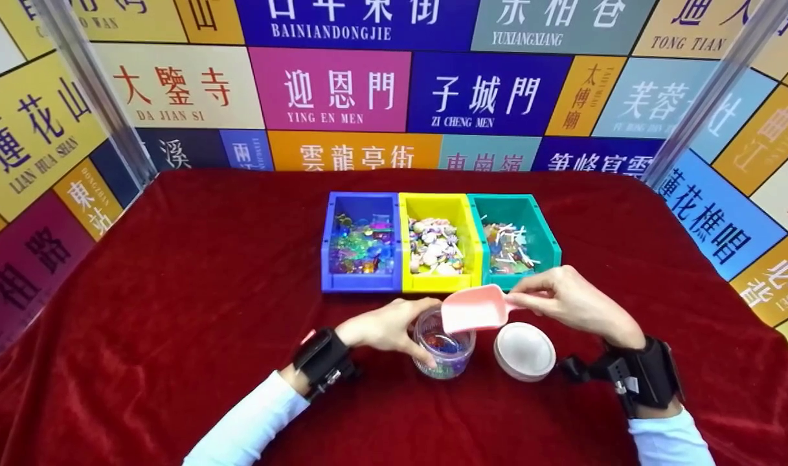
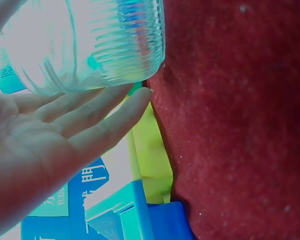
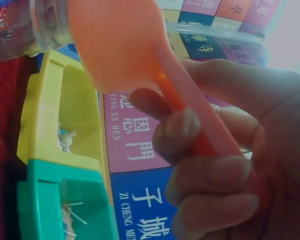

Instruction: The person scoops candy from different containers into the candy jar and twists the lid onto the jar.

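My left hand (image 1: 384,327) holds a clear ribbed jar (image 1: 447,366) on the cloth, thumb on its near side and fingers at its far side. Colourful small pieces lie at the jar's bottom. In the left wrist view, the fingers (image 2: 107,127) run along the jar's wall (image 2: 115,60). My right hand (image 1: 572,301) grips the handle of a pink scoop (image 1: 474,310), its bowl above the jar's mouth. No pieces show in the scoop. Curled fingers (image 3: 210,177) wrap the handle in the right wrist view. A round white lid (image 1: 525,351) lies right of the jar.
Behind the hands stand three joined bins: blue (image 1: 361,283) with shiny coloured pieces, yellow (image 1: 440,282) with pale pieces, and green (image 1: 549,249) with pieces and white sticks. Dark red cloth (image 1: 206,278) covers the table. A sign-patterned backdrop (image 1: 342,90) rises behind.
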A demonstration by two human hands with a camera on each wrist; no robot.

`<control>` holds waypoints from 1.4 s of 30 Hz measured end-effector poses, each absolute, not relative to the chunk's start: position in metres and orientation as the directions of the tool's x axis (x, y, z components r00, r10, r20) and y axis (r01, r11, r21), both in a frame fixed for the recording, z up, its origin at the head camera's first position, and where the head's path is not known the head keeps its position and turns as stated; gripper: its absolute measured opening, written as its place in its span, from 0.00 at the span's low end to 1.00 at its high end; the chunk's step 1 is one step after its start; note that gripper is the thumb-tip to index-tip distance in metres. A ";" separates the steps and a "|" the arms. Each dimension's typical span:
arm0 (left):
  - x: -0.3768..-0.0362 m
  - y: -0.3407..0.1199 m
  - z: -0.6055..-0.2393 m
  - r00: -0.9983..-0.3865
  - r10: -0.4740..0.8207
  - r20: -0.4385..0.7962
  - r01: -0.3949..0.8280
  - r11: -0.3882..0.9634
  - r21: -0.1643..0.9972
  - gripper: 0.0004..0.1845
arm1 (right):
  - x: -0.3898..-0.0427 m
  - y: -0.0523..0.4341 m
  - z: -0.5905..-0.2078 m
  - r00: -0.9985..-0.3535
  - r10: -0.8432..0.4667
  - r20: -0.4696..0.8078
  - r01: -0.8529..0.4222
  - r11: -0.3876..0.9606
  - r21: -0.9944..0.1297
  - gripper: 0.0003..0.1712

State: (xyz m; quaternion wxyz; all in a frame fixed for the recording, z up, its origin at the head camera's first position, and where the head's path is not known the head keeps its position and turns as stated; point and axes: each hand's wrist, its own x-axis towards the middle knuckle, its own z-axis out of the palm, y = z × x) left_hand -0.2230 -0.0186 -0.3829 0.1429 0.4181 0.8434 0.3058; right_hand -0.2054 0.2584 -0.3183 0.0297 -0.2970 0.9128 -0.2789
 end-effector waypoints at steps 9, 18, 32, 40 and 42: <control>-0.223 -0.019 -0.384 -0.599 0.800 0.032 0.636 0.452 0.625 0.41 | -0.214 0.263 -0.327 -0.839 -0.535 0.094 -0.452 0.592 -0.667 0.05; -0.223 -0.021 -0.384 -0.605 0.796 0.028 0.613 0.443 0.655 0.43 | -0.221 0.267 -0.330 -0.834 -0.551 0.034 -0.257 0.334 -0.907 0.10; -0.223 -0.023 -0.385 -0.588 0.808 0.044 0.657 0.445 0.608 0.40 | -0.230 0.263 -0.342 -0.867 -0.485 0.114 -0.021 -0.193 -0.981 0.14; -0.230 -0.031 -0.377 -0.609 0.792 0.043 0.600 0.424 0.679 0.38 | -0.233 0.256 -0.344 -0.931 -0.365 -0.001 -0.010 0.028 -1.000 0.18; -0.234 -0.037 -0.374 -0.627 0.773 0.098 0.610 0.409 0.679 0.35 | -0.233 0.253 -0.343 -0.937 -0.349 -0.005 -0.038 0.119 -0.992 0.20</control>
